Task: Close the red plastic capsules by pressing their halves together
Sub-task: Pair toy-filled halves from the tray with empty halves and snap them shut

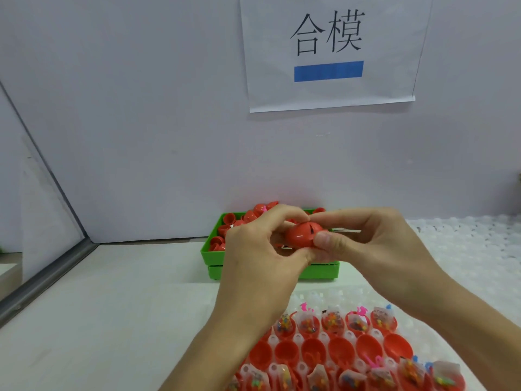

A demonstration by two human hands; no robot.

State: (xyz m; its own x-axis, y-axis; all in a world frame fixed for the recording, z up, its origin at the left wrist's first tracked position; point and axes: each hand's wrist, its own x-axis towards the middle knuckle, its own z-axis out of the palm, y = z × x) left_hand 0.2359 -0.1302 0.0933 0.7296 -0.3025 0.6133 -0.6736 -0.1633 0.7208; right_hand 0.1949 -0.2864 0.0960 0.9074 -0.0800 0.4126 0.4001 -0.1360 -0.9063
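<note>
Red capsule (306, 235) pinched by both hands, hiding green bin (214, 253) — open halves (313, 348) below

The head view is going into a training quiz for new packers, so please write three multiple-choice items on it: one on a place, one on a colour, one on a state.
1. Where is the green bin?
A. Against the wall, behind the hands
B. On the tray of capsule halves
C. At the table's left edge

2. What colour is the bar under the characters on the paper sign?
A. Red
B. Blue
C. Green

3. What state is the middle row of capsule halves in the tray in?
A. Closed
B. Filled with toy packets
C. Open and mostly empty

Answers:
1. A: the green bin sits at the wall's foot, beyond the left hand and right hand gripping a red capsule.
2. B: the paper sign carries a blue bar.
3. C: the middle row of the tray shows bare red cups; the neighbouring rows hold packets.
</note>
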